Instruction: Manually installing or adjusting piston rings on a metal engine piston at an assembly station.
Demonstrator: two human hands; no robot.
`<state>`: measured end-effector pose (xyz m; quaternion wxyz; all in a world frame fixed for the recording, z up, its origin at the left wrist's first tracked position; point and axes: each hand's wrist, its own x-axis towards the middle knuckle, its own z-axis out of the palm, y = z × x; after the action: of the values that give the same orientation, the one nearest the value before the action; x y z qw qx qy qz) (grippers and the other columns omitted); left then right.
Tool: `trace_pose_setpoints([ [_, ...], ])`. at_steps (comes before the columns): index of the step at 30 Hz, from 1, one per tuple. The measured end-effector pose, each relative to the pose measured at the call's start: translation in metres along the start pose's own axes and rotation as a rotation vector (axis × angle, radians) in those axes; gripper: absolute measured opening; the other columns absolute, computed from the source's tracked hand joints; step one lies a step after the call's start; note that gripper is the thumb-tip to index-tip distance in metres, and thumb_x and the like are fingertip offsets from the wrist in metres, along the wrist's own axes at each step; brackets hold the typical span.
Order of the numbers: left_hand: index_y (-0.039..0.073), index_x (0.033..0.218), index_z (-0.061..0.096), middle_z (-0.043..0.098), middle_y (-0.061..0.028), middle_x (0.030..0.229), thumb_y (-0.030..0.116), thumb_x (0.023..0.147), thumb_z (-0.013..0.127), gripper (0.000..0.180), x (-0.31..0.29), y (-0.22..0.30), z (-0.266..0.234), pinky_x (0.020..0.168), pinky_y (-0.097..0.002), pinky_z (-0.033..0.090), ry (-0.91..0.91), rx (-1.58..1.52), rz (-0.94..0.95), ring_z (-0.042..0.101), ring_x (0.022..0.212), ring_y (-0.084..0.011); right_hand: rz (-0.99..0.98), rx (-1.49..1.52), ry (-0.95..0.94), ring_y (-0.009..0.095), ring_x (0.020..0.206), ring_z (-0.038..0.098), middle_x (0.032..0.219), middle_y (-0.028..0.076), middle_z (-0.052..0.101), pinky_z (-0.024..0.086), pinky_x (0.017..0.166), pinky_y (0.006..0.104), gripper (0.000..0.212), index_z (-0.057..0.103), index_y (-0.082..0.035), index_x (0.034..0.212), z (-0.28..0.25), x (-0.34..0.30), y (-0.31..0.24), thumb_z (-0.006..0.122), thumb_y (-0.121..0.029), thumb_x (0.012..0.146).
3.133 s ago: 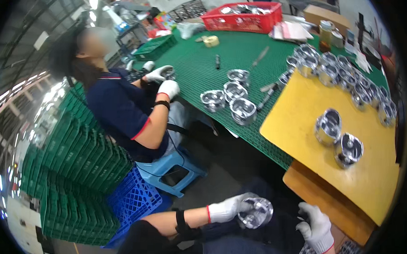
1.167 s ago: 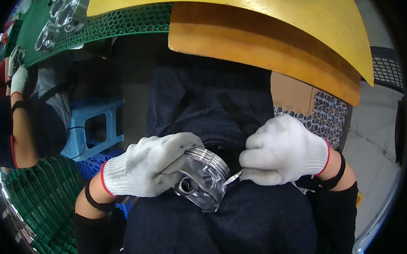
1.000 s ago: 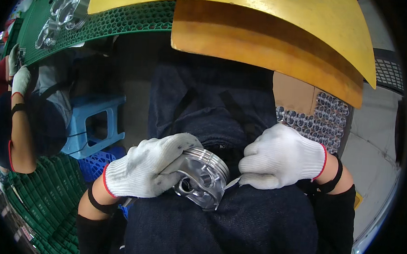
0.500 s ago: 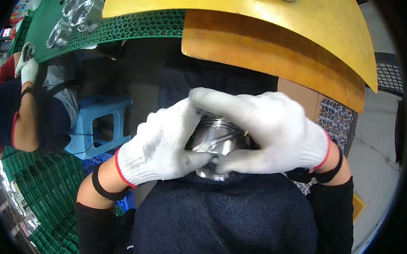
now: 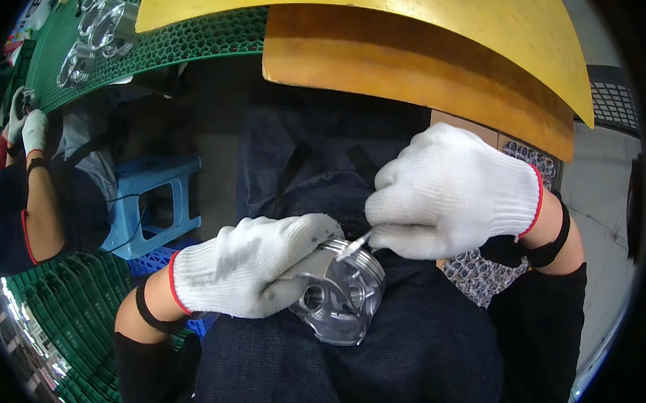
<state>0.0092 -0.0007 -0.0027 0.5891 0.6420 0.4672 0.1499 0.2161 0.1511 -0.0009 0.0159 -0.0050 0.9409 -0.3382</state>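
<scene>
Grips a shiny metal piston (image 5: 343, 307) in the gloved left hand (image 5: 252, 267), over the dark apron (image 5: 373, 369) across the lap, tilted, with its ringed end away from the body. Pinches a slim metal tool (image 5: 353, 247) in the closed, gloved right hand (image 5: 446, 192), with its flat tip over that ringed end. Faces an orange board (image 5: 415, 72) and a yellow board (image 5: 375, 1) beyond. Has on the left a blue stool (image 5: 131, 211), green crates (image 5: 73, 309), and more pistons (image 5: 111, 26) on a green mat (image 5: 193, 43).

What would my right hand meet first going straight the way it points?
Likely the metal piston; the small tool in your right hand overlaps it in view, but depth is unclear.
</scene>
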Motion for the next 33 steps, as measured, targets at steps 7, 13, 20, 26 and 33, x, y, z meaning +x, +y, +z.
trace_pose_setpoints([
  [7, -0.005, 0.122, 0.047, 0.066, -0.0204, 0.108, 0.017, 0.073, 0.068, 0.058, -0.021, -0.017, 0.017, 0.081, -0.0386, 0.055, 0.120, -0.131, -0.014, 0.069, 0.093, -0.0342, 0.037, -0.013, -0.084, 0.025, 0.053, 0.063, 0.057, 0.005, 0.056, 0.050, 0.048, 0.0355, 0.030, 0.060, -0.012, 0.066, 0.004, -0.027, -0.018, 0.063, -0.035, 0.084],
  [13, -0.005, 0.124, 0.047, 0.065, -0.0192, 0.108, 0.026, 0.075, 0.073, 0.063, -0.026, -0.021, 0.022, 0.083, -0.0370, 0.054, 0.130, -0.192, -0.085, 0.068, 0.095, -0.0299, 0.060, 0.212, -0.026, 0.021, 0.052, 0.058, 0.058, 0.003, 0.052, 0.044, 0.045, 0.0337, 0.029, 0.057, -0.014, 0.065, 0.040, -0.044, -0.019, 0.067, -0.035, 0.082],
  [20, -0.003, 0.117, 0.048, 0.064, -0.0186, 0.104, 0.033, 0.082, 0.071, 0.055, -0.026, -0.034, 0.034, 0.082, -0.0394, 0.056, 0.398, -0.409, 0.104, 0.067, 0.095, -0.0338, 0.045, 0.401, 0.187, 0.025, 0.057, 0.060, 0.065, 0.004, 0.060, 0.047, 0.052, 0.0340, 0.019, 0.069, -0.014, 0.075, 0.040, -0.042, -0.011, 0.065, -0.032, 0.081],
  [26, -0.002, 0.114, 0.051, 0.062, -0.0230, 0.110, 0.016, 0.087, 0.069, 0.037, -0.021, -0.028, 0.010, 0.087, -0.0394, 0.057, 0.715, -0.996, 0.326, 0.065, 0.103, -0.0307, 0.318, 0.394, 0.458, 0.023, 0.067, 0.067, 0.077, 0.012, 0.069, 0.053, 0.065, 0.0310, 0.014, 0.068, 0.000, 0.083, -0.005, -0.030, 0.002, 0.059, -0.009, 0.077],
  [33, -0.004, 0.120, 0.048, 0.058, -0.0188, 0.120, 0.007, 0.090, 0.057, 0.033, -0.041, -0.054, -0.012, 0.094, -0.0389, 0.050, 1.111, -0.800, 0.143, 0.059, 0.109, -0.0280, 0.592, 0.793, 0.722, 0.010, 0.060, 0.056, 0.080, 0.010, 0.069, 0.045, 0.053, 0.0238, 0.021, 0.067, 0.001, 0.088, 0.006, -0.013, 0.033, 0.057, -0.018, 0.086],
])
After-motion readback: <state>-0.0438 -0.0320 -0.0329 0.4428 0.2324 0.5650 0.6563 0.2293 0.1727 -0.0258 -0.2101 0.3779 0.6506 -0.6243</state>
